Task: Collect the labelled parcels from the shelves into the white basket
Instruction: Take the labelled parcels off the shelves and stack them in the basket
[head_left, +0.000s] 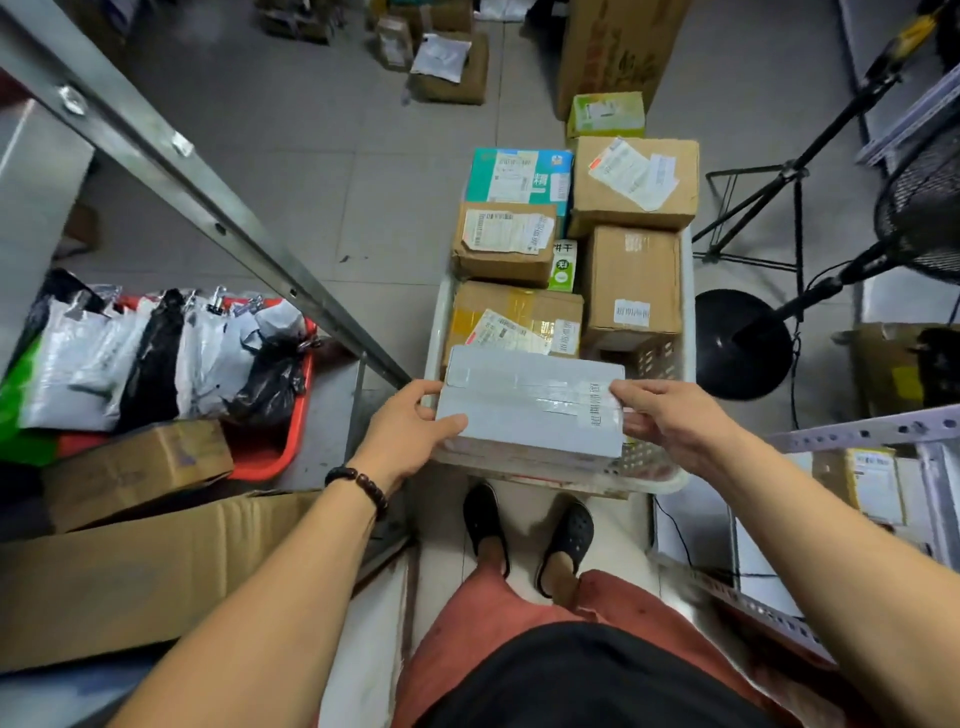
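The white basket (655, 480) is nearly full of cardboard parcels (631, 280). A white parcel (524, 410) sits over the basket's near end and is not yet released. The grip of the left hand (410, 431) and right hand (670, 415) holds its two ends. Judgement: collection is well advanced.

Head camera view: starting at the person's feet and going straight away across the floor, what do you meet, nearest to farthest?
black shoes → white parcel → taped brown box → brown box with torn label → teal box → loose parcels on the far floor
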